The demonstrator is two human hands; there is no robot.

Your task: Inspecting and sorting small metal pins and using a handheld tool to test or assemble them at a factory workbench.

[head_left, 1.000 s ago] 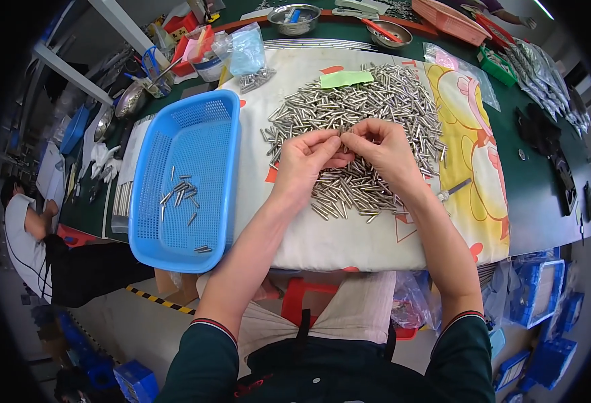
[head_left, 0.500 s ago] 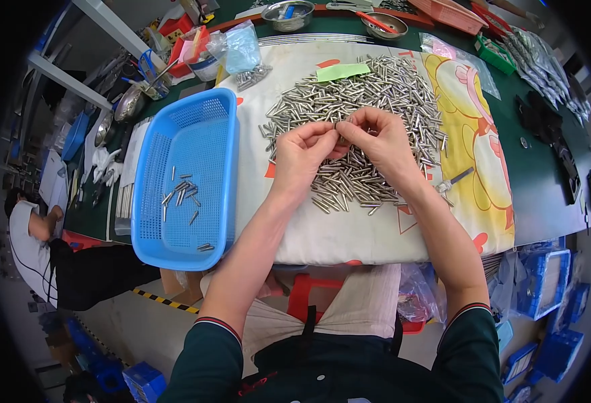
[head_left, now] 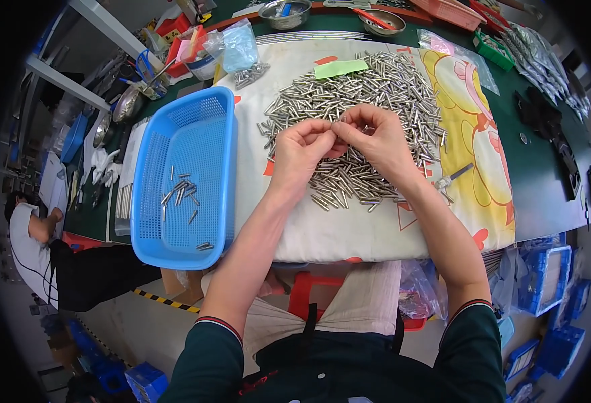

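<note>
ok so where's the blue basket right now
In the head view the blue basket sits on the person's left, beside the white cloth, left of the left hand.

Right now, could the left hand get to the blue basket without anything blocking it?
Probably yes. The left hand is over the pin pile, and the blue basket sits just to its left on the cloth, open-topped, with nothing standing between them.

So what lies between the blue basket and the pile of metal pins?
In the head view, only bare white cloth separates the blue basket from the pin pile.
</note>
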